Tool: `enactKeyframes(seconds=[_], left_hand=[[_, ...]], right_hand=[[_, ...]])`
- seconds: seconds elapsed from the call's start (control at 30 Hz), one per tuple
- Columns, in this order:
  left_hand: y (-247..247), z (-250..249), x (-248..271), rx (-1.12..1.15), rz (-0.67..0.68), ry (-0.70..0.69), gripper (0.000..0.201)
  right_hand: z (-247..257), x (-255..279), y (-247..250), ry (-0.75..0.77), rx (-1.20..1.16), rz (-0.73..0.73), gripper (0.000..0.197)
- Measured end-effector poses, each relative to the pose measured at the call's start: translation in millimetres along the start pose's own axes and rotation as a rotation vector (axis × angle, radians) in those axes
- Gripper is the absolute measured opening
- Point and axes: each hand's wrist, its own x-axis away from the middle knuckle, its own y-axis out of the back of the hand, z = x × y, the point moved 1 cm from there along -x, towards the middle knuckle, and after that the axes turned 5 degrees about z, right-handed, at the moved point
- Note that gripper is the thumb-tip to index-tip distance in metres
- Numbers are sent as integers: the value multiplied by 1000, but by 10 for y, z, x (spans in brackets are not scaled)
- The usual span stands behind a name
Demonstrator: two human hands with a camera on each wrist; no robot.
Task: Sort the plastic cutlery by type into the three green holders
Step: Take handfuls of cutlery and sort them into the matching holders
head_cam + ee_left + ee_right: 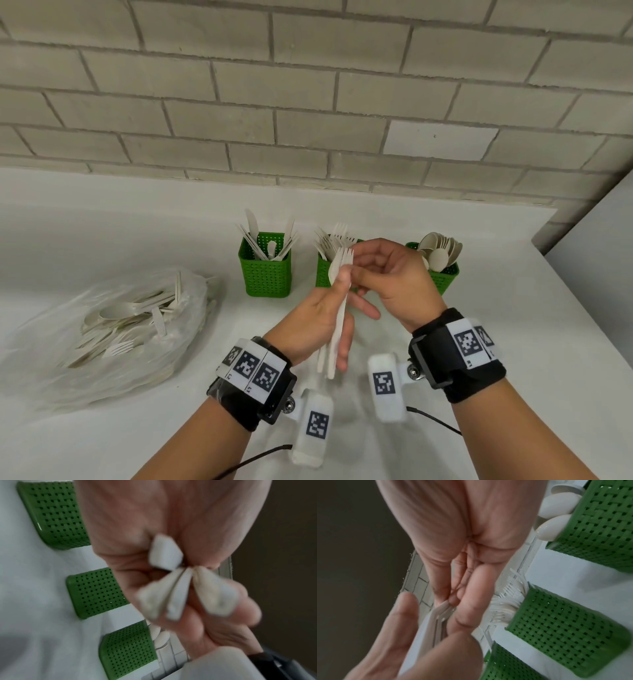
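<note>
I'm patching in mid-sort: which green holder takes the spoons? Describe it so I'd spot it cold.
Start at the brick wall behind the white counter, where three green holders stand in a row. The spoon holder is the right-hand one, partly hidden behind the right hand. It alone shows rounded spoon bowls fanning out of the top, unlike the middle holder's fork tines and the left holder's flat knife blades.

I see three holders in a row mid-frame on the counter (pixel 479 342): knife holder (pixel 265 270) leftmost, fork holder (pixel 323 274) centre, spoon holder (pixel 443 277) rightmost. A bag of cutlery (pixel 126 325) lies lower left. The wall (pixel 308 102) stands behind them.
</note>
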Motion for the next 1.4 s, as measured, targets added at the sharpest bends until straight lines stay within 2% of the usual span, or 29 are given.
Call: enactKeyframes(seconds=[0.1,0.2,0.27,0.3,0.4,0.53,0.67,0.83,0.9,1.07,1.13,1.23,1.27,1.37,1.4], left_hand=[[28,124,-59,-113,-131,-21,75],[55,238,-144,-295,-235,-82,49],[69,325,-191,-353,-219,-113,36],[74,353,-200,-369,-205,-120,39],[106,416,-201,-480,-150,-109,43],[224,561,-152,-608,-36,-69,27],[335,745,-119,-567,-109,-83,23],[394,503,-172,-579,-199,-93,19],[468,232,-224,-611,-266,-121,21],[696,-410,-453,-584,-411,-188,12],[750,-497,-535,-573,-415,-223,9],[786,-481,-630,-662,-397,-223,36],[786,-451,-654,-692,-389,-194,36],[777,-299,-674,-671,-390,-104,12],[770,-250,-665,-627,-402,-92,25]], right_hand=[[-26,27,-31,4,153,-15,18],[-5,69,-94,-12,218,60,31],[-7,78,-115,19,346,103,36],[-15,72,-109,47,392,112,33],[-79,58,-65,73,377,141,26],[-274,125,-62,37,462,230,18],[-369,159,-79,39,456,193,18],[-150,100,-116,103,517,187,23],[82,20,-93,160,542,145,27],[529,-339,-51,252,553,-8,20],[534,-469,-72,256,606,-48,21],[400,-585,-112,250,692,-89,20],[334,-609,-124,228,723,-89,19],[113,-631,-155,79,953,0,27],[55,-618,-157,77,1061,2,35]])
